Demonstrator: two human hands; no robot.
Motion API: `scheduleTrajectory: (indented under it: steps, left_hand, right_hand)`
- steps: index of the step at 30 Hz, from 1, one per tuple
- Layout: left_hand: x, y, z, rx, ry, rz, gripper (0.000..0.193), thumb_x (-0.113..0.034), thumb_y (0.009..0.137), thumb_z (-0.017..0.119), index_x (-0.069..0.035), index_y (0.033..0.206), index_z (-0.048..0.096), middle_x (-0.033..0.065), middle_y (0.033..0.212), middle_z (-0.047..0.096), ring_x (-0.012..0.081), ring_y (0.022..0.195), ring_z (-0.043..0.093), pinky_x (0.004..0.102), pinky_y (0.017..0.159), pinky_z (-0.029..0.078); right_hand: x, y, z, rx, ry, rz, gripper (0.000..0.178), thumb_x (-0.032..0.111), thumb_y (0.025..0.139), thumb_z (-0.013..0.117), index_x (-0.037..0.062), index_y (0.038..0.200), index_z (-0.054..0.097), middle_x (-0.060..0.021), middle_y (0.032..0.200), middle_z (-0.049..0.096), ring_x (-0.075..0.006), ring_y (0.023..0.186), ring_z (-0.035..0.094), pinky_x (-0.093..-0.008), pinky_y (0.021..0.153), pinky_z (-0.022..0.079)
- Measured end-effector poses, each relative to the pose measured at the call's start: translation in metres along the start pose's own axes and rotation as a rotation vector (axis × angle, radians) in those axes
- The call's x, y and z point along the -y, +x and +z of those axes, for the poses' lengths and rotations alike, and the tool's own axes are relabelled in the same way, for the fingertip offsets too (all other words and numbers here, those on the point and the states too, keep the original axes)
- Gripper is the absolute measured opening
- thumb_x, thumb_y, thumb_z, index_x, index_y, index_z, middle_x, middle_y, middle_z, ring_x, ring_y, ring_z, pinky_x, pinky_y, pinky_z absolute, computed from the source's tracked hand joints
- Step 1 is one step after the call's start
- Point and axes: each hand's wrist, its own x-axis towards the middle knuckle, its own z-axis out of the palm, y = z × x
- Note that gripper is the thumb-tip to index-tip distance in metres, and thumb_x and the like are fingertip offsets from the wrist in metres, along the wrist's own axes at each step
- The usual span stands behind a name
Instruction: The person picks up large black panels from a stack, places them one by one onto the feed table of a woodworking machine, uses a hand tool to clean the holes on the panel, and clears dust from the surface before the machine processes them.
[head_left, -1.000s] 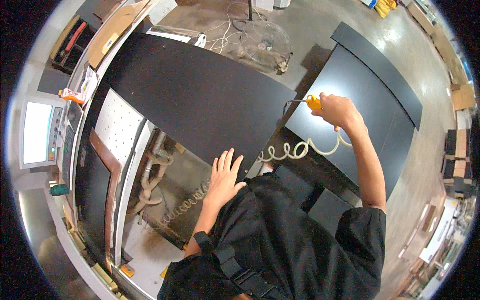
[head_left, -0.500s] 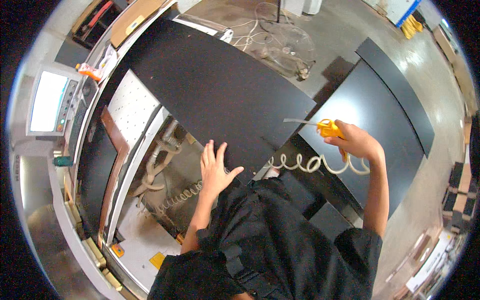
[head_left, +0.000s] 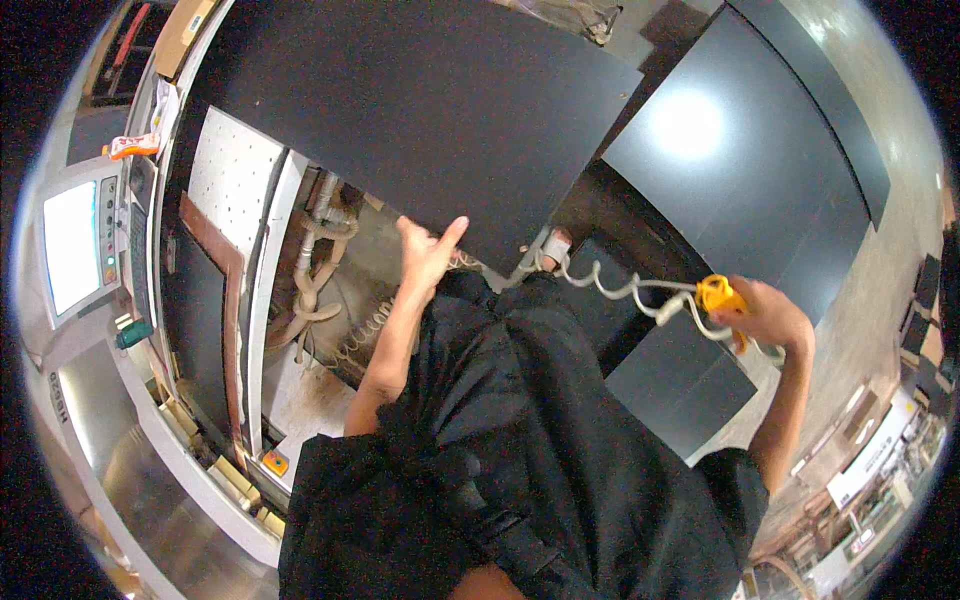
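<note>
Currently, the right hand (head_left: 768, 316) grasps a yellow plastic blow gun (head_left: 716, 294); the left hand (head_left: 427, 262) touches a flat black panel (head_left: 430, 110) at its six-o'clock edge, finger grip unclear.

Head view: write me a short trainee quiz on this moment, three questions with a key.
1. Which hand holds the yellow air gun?
2. True or false: the left hand is down by the screen.
3. What colour is the coiled hose beside the air gun: A red, B off-white, or C blue?

Key:
1. The right hand.
2. False; it is at the near edge of the large dark panel.
3. B.
</note>
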Motion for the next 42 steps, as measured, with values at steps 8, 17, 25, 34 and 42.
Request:
scheduleTrajectory:
  steps: [8, 17, 25, 34, 42]
  left_hand:
    - [0.004, 0.030, 0.021, 0.173, -0.161, -0.007, 0.056, -0.014, 0.093, 0.073, 0.001, 0.117, 0.025, 0.0174, 0.109, 0.058, 0.0161, 0.080, 0.064, 0.0286, 0.061, 0.058]
    - [0.016, 0.105, -0.070, 0.240, -0.392, -0.035, 0.020, -0.020, 0.102, 0.059, -0.002, 0.107, 0.054, 0.0121, 0.109, 0.063, 0.0199, 0.091, 0.069, 0.0300, 0.072, 0.056]
    - [0.003, 0.144, -0.159, 0.258, -0.549, -0.026, 0.025, -0.022, 0.103, 0.056, -0.002, 0.118, 0.054, 0.0106, 0.110, 0.066, 0.0183, 0.095, 0.068, 0.0305, 0.077, 0.055]
    - [-0.029, 0.228, -0.205, 0.149, -0.730, 0.010, 0.029, -0.032, 0.103, 0.057, -0.003, 0.103, 0.056, 0.0060, 0.095, 0.060, 0.0181, 0.085, 0.064, 0.0333, 0.072, 0.056]
    - [0.025, 0.241, -0.173, 0.100, -0.503, 0.216, 0.033, -0.030, 0.104, 0.054, 0.001, 0.114, 0.055, 0.0097, 0.093, 0.063, 0.0160, 0.075, 0.061, 0.0356, 0.065, 0.052]
  right_hand:
    - [0.045, -0.050, 0.023, 0.291, 0.137, -0.254, 0.043, 0.029, 0.083, 0.084, 0.0010, 0.104, 0.059, -0.0067, 0.082, 0.069, -0.0156, 0.067, 0.069, -0.0311, 0.059, 0.056]
    - [0.185, -0.016, 0.092, -0.366, 0.054, -0.067, 0.037, 0.029, 0.098, 0.065, -0.0005, 0.113, 0.050, -0.0144, 0.076, 0.067, -0.0277, 0.067, 0.071, -0.0400, 0.063, 0.055]
    - [0.340, 0.056, 0.190, -0.527, -0.315, -0.077, 0.040, 0.028, 0.100, 0.056, 0.0001, 0.125, 0.043, -0.0223, 0.076, 0.069, -0.0431, 0.073, 0.069, -0.0525, 0.063, 0.054]
    - [0.435, 0.053, 0.129, -0.838, -0.456, 0.039, 0.044, 0.025, 0.102, 0.048, 0.0004, 0.137, 0.036, -0.0258, 0.078, 0.069, -0.0446, 0.071, 0.068, -0.0548, 0.063, 0.053]
    - [0.546, 0.110, 0.082, -0.445, -0.434, -0.333, 0.055, 0.021, 0.100, 0.051, -0.0022, 0.145, 0.029, -0.0263, 0.080, 0.069, -0.0461, 0.074, 0.067, -0.0559, 0.070, 0.052]
